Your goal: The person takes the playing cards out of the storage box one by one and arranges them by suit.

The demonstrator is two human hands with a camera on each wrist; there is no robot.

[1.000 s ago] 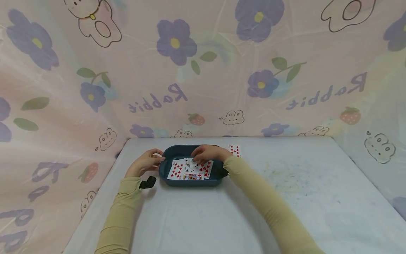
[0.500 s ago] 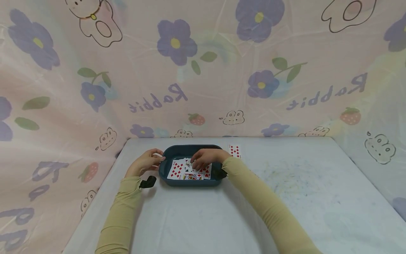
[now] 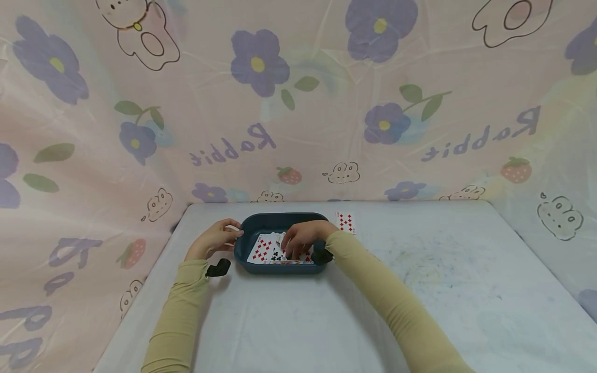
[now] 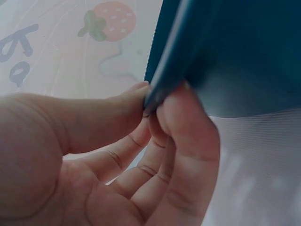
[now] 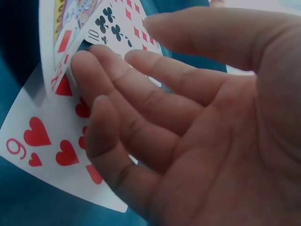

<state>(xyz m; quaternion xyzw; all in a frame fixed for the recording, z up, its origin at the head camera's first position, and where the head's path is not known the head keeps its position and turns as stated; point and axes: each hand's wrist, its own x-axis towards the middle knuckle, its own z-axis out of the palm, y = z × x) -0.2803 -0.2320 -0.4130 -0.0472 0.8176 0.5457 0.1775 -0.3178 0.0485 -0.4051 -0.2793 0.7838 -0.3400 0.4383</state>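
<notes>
A dark blue tray holds several loose playing cards. My left hand is at its left end; in the left wrist view, thumb and index finger pinch the tray's rim. Inside the tray, my right hand reaches down over the cards. The right wrist view shows its fingers loosely bent, fingertips at a tilted face card, with the thumb apart from them. Under that card lies a nine of hearts; a ten of clubs and a diamond card lie beyond.
One diamond card lies face up on the white table, behind the right wrist. Flower-printed curtains stand at the back and both sides. Each wrist carries a black camera mount.
My right hand has shifted toward the tray's near side, and its fingers now cover more of the face card and hearts. The left hand stays at the rim.
</notes>
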